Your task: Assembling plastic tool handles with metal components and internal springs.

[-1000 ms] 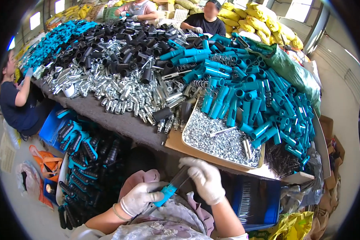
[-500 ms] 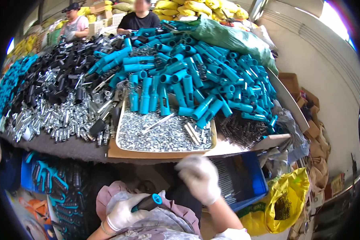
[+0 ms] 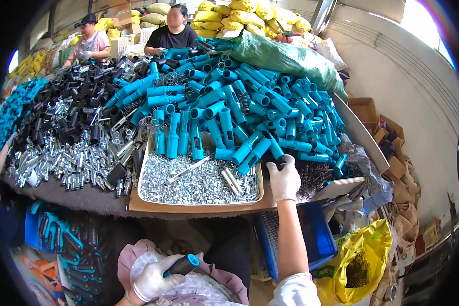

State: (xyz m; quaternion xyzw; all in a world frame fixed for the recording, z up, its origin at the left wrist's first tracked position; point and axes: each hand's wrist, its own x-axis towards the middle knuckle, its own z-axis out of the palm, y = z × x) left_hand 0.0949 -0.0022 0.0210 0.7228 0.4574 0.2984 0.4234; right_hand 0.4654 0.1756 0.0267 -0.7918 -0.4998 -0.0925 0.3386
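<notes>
In my gloved left hand (image 3: 157, 277), low over my lap, is a black cylindrical handle (image 3: 182, 265) with a teal collar on its upper end. It tilts up to the right. My gloved right hand (image 3: 284, 180) reaches forward to the right edge of a shallow cream tray (image 3: 199, 202) of small silvery metal pieces. Its fingers curl at a dark spot beside the dark coil springs (image 3: 313, 172), and what they grip cannot be made out. Just above it lie slotted teal tubes (image 3: 254, 155) from the large heap.
Black sleeves (image 3: 76, 125) and metal shafts (image 3: 79, 163) are piled left. Below the table are a blue bin (image 3: 319, 232) with metal rods, a yellow sack (image 3: 377, 255), and finished-looking teal-and-black handles (image 3: 84, 265). Two people (image 3: 171, 33) (image 3: 93, 43) sit across the table.
My right hand has moved from above my lap forward to the tray's right edge. My left hand keeps the handle, shifted slightly left and down. The view has shifted a little.
</notes>
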